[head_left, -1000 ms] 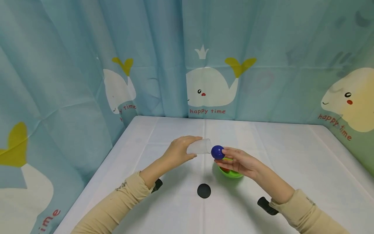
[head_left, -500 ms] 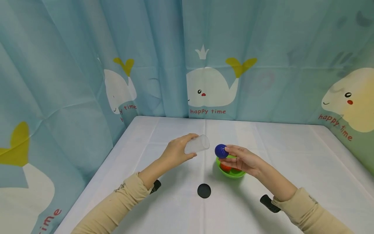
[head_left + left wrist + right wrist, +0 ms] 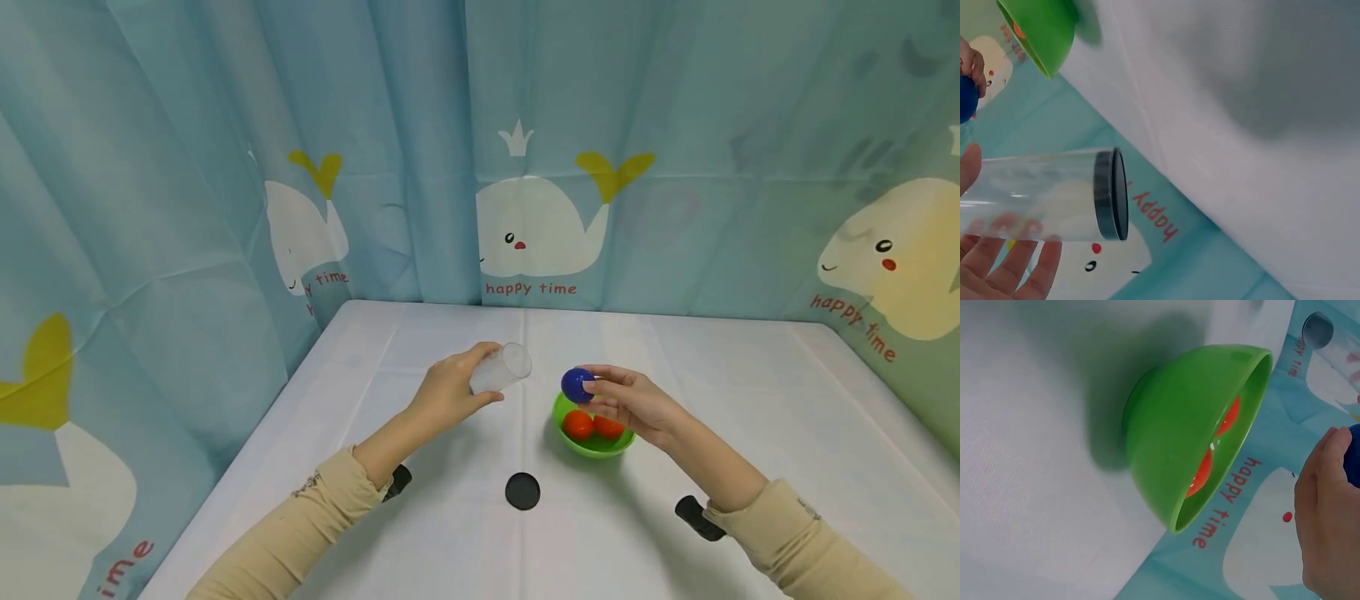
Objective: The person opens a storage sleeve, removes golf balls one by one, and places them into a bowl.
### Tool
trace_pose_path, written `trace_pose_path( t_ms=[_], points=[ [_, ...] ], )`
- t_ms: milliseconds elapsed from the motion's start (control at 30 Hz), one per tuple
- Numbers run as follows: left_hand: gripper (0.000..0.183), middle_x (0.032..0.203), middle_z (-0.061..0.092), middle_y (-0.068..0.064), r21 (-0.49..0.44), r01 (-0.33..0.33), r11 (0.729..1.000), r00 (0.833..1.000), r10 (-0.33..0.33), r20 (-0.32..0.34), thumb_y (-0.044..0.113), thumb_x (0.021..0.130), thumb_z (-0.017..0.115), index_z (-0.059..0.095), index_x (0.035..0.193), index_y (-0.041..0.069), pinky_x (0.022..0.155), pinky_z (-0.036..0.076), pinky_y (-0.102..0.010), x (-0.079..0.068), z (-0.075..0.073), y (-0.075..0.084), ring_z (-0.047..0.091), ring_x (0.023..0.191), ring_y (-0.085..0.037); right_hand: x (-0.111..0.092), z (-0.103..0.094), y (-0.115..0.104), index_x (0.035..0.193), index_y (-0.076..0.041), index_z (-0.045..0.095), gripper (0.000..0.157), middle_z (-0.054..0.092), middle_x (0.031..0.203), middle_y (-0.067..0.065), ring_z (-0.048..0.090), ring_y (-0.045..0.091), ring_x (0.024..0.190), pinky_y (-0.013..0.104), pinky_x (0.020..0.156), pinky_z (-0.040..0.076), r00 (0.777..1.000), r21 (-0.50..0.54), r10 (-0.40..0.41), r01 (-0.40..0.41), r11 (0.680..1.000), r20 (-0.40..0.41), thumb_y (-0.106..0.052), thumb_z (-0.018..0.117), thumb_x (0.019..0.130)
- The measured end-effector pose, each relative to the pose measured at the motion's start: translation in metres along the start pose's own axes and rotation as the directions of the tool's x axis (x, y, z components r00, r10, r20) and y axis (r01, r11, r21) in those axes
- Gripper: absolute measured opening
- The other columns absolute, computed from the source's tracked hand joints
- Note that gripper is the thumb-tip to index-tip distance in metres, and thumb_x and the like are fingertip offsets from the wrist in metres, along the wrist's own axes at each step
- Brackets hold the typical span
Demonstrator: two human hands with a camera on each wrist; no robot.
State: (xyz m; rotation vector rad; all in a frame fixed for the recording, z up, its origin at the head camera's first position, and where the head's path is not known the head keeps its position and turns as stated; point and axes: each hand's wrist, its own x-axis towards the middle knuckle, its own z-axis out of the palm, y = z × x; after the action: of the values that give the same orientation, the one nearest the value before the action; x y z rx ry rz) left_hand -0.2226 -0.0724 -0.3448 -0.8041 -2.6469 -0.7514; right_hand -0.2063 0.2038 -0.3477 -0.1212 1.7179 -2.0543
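Observation:
My left hand (image 3: pixel 450 385) grips a clear plastic tube (image 3: pixel 1041 197) above the table, tilted with its mouth up and to the right. A black cap closes its lower end (image 3: pixel 1112 194), as the left wrist view shows. In my right hand (image 3: pixel 637 400) a dark blue ball (image 3: pixel 577 386) is pinched between thumb and fingers. It hangs over the back of a green bowl (image 3: pixel 596 450). Inside the bowl lie two orange-red balls, one on the left (image 3: pixel 578 425) and one on the right (image 3: pixel 609 427), partly under my fingers.
A black round lid (image 3: pixel 522 492) lies flat on the white-covered table (image 3: pixel 420 533), in front of the bowl and to its left. Behind the table hangs a blue curtain (image 3: pixel 420 125) with whale prints. Dark wrist straps show at both sleeves.
My right hand has drawn the blue ball rightward, away from the tube's mouth. The tube has shifted slightly left and tips further upward. More of the bowl and its orange-red balls shows now.

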Motion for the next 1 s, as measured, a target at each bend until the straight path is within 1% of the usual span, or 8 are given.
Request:
trace_pose_path(
  t_ms=[100, 300, 400, 467, 567, 700, 867, 1000],
  points=[
    [0.062, 0.121, 0.064, -0.010, -0.020, 0.031, 0.999, 0.999, -0.031, 0.012, 0.024, 0.075, 0.080, 0.050, 0.128, 0.013, 0.079, 0.053, -0.042, -0.001, 0.000, -0.001, 0.065, 0.094, -0.026, 0.000, -0.002, 0.000, 0.126, -0.002, 0.051, 0.034, 0.061, 0.103, 0.000, 0.067, 0.011, 0.090, 0.023, 0.086, 0.052, 0.999, -0.037, -0.010, 0.009, 0.999, -0.031, -0.012, 0.057, 0.094],
    [0.065, 0.124, 0.062, -0.014, -0.076, 0.085, 0.993, 0.996, -0.083, 0.031, 0.027, 0.076, 0.079, 0.046, 0.130, 0.014, 0.085, 0.052, -0.043, -0.003, 0.001, -0.004, 0.063, 0.105, -0.030, 0.001, -0.005, 0.000, 0.132, 0.004, 0.044, 0.045, 0.059, 0.105, 0.000, 0.068, 0.011, 0.091, 0.021, 0.084, 0.052, 0.997, -0.138, -0.029, 0.020, 0.990, -0.070, -0.014, 0.057, 0.094],
    [0.066, 0.124, 0.061, -0.015, -0.124, 0.123, 0.985, 0.992, -0.120, 0.034, 0.026, 0.075, 0.079, 0.045, 0.130, 0.014, 0.086, 0.052, -0.043, -0.003, 0.001, -0.006, 0.063, 0.106, -0.031, 0.002, -0.004, -0.001, 0.134, 0.006, 0.043, 0.049, 0.059, 0.106, 0.001, 0.067, 0.008, 0.090, 0.021, 0.085, 0.052, 0.995, -0.217, -0.038, 0.017, 0.976, -0.092, -0.015, 0.059, 0.093],
    [0.066, 0.124, 0.061, -0.016, -0.174, 0.153, 0.973, 0.988, -0.148, 0.042, 0.024, 0.075, 0.079, 0.045, 0.130, 0.013, 0.087, 0.052, -0.043, -0.003, 0.001, -0.008, 0.062, 0.107, -0.033, 0.003, -0.004, -0.001, 0.134, 0.006, 0.044, 0.050, 0.059, 0.109, 0.004, 0.065, 0.007, 0.090, 0.023, 0.085, 0.053, 0.993, -0.302, -0.053, 0.020, 0.953, -0.103, -0.017, 0.060, 0.093],
    [0.066, 0.124, 0.061, -0.015, -0.246, 0.188, 0.951, 0.982, -0.182, 0.048, 0.019, 0.075, 0.080, 0.045, 0.130, 0.012, 0.088, 0.052, -0.043, -0.002, 0.002, -0.011, 0.062, 0.108, -0.034, 0.006, -0.006, 0.001, 0.132, 0.005, 0.047, 0.049, 0.058, 0.117, 0.016, 0.063, 0.011, 0.094, 0.028, 0.088, 0.053, 0.989, -0.450, -0.113, 0.057, 0.891, -0.097, -0.019, 0.061, 0.092],
    [0.065, 0.123, 0.061, -0.015, -0.297, 0.207, 0.932, 0.978, -0.204, 0.042, 0.016, 0.074, 0.080, 0.045, 0.128, 0.011, 0.087, 0.053, -0.043, -0.001, 0.005, -0.016, 0.062, 0.108, -0.034, 0.007, -0.009, 0.003, 0.129, 0.003, 0.052, 0.046, 0.056, 0.126, 0.024, 0.062, 0.022, 0.102, 0.030, 0.087, 0.053, 0.976, -0.610, -0.208, 0.129, 0.782, -0.059, -0.019, 0.064, 0.090],
    [0.063, 0.122, 0.062, -0.013, -0.364, 0.213, 0.907, 0.976, -0.213, 0.040, 0.012, 0.073, 0.080, 0.045, 0.126, 0.010, 0.088, 0.053, -0.042, -0.001, 0.009, -0.022, 0.062, 0.108, -0.033, 0.009, -0.013, 0.006, 0.125, 0.003, 0.055, 0.042, 0.060, 0.121, 0.023, 0.062, 0.031, 0.104, 0.029, 0.082, 0.055, 0.958, -0.723, -0.285, 0.185, 0.666, -0.017, -0.015, 0.066, 0.088],
    [0.060, 0.119, 0.064, -0.013, -0.427, 0.201, 0.881, 0.977, -0.209, 0.029, 0.009, 0.073, 0.080, 0.047, 0.123, 0.010, 0.089, 0.052, -0.043, -0.003, 0.012, -0.023, 0.062, 0.107, -0.032, 0.010, -0.015, 0.008, 0.121, 0.006, 0.057, 0.039, 0.062, 0.116, 0.025, 0.063, 0.034, 0.101, 0.032, 0.080, 0.056, 0.935, -0.781, -0.355, 0.239, 0.577, 0.024, -0.009, 0.067, 0.086]
  ],
)
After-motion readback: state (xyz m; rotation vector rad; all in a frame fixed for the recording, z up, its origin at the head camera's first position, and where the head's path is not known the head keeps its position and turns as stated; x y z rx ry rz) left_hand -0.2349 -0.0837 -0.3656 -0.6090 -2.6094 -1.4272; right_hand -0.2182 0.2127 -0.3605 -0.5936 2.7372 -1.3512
